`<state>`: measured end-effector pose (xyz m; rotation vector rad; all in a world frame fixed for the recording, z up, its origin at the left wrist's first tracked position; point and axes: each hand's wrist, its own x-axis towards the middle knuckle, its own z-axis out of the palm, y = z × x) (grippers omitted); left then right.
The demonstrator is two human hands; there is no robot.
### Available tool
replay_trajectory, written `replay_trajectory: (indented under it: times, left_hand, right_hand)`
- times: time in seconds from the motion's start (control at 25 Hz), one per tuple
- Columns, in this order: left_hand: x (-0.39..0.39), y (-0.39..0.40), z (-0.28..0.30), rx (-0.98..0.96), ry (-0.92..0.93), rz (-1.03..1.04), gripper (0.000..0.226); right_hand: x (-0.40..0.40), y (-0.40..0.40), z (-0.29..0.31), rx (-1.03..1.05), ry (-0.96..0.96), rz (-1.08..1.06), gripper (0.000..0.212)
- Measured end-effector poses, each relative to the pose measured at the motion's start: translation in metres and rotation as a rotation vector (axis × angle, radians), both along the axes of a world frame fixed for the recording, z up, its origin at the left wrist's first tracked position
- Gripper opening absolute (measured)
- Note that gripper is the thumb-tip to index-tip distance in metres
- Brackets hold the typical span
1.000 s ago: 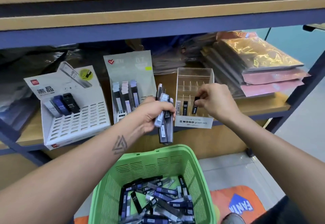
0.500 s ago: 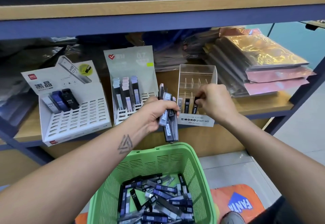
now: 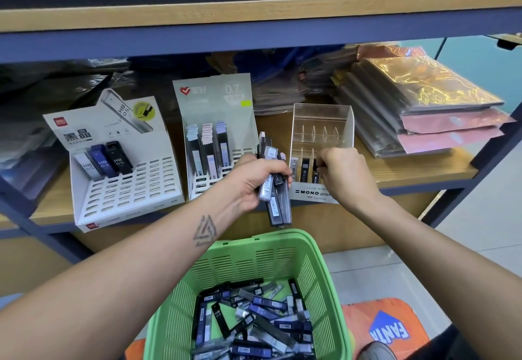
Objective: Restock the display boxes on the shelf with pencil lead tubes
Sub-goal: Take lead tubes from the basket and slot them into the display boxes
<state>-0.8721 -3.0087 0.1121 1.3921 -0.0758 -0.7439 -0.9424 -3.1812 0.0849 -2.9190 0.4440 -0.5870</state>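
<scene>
My left hand (image 3: 255, 181) grips a bundle of lead tubes (image 3: 275, 190) in front of the shelf edge. My right hand (image 3: 343, 173) pinches a black lead tube (image 3: 315, 173) standing in the front row of the clear MONO display box (image 3: 322, 133), next to two other tubes (image 3: 304, 170). A white Deli display box (image 3: 121, 178) at the left holds three HB 0.5 tubes. The grey 0.7 display box (image 3: 217, 111) in the middle holds three rows of tubes. Below, a green basket (image 3: 254, 258) contains several loose tubes (image 3: 254, 317).
Stacks of plastic-wrapped packets (image 3: 423, 105) lie to the right of the clear box. Dark wrapped goods (image 3: 42, 85) fill the shelf's back left. An upper shelf board (image 3: 254, 17) overhangs. An orange mat (image 3: 389, 328) lies on the tiled floor by the basket.
My right hand has pushed its black tube lower into the front row of the clear box. My left hand with the bundle has barely shifted.
</scene>
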Motion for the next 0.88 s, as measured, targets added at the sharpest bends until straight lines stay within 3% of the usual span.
replay_trajectory:
  times: [0.44, 0.52, 0.6, 0.64, 0.76, 0.88]
  left_hand:
    - [-0.001, 0.006, 0.004, -0.055, 0.014, 0.021, 0.025]
    - [0.0, 0.007, 0.006, -0.056, -0.003, 0.061, 0.026]
    - [0.001, 0.007, 0.008, -0.045, -0.024, 0.122, 0.028]
    - [0.003, 0.008, 0.008, -0.044, -0.032, 0.153, 0.024]
    - [0.005, 0.015, 0.009, -0.041, -0.045, 0.209, 0.017]
    - [0.007, 0.021, 0.007, -0.046, -0.062, 0.234, 0.016]
  right_hand:
    - [-0.004, 0.008, 0.016, 0.08, -0.036, -0.023, 0.012]
    - [-0.002, 0.026, 0.026, 0.461, -0.078, 0.052, 0.007]
    - [-0.005, 0.046, 0.036, 0.973, 0.048, 0.119, 0.007]
    - [-0.007, 0.052, 0.039, 1.119, 0.164, 0.142, 0.018]
    - [-0.014, 0.057, 0.042, 1.34, 0.489, 0.24, 0.041]
    - [-0.014, 0.063, 0.036, 1.533, 0.612, 0.309, 0.036]
